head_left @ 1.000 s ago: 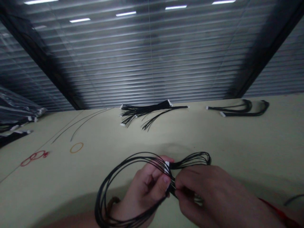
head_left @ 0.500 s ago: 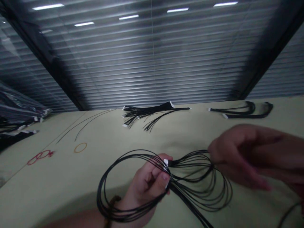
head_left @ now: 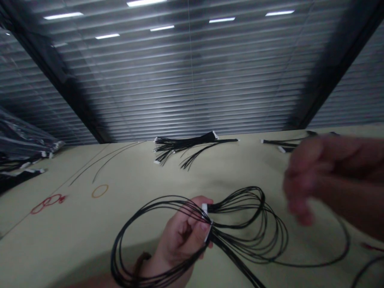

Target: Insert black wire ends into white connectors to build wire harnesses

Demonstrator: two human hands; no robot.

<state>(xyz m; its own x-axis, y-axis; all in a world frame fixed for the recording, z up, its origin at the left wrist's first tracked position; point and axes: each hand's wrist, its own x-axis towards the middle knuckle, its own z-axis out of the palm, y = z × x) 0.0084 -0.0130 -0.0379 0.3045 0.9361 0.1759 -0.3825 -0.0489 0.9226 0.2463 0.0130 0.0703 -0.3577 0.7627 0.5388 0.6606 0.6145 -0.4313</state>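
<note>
A pale green desk (head_left: 210, 172) is seen beneath slatted panels (head_left: 192, 88) crossed by dark beams (head_left: 57, 60), with strip lights (head_left: 222, 19) showing above. A plastic-wrapped stack (head_left: 21, 140) is piled at the far left of the desk. A wire bundle (head_left: 186, 144) lies at the far edge, and a second bundle (head_left: 285, 142) lies to its right, partly hidden by the right hand (head_left: 327, 176). Red marks (head_left: 48, 205) and an orange ring (head_left: 99, 191) are seen on the desk's surface.

Looped black wires (head_left: 258, 236) are gripped by the left hand (head_left: 180, 236) at two white connectors (head_left: 204, 208), low in the centre of the view. Compared with the earlier frames, the right hand has been lifted away to the right, clear of the wires, and is blurred, so whether it is open or closed cannot be told. A long loop is now spread out towards the right.
</note>
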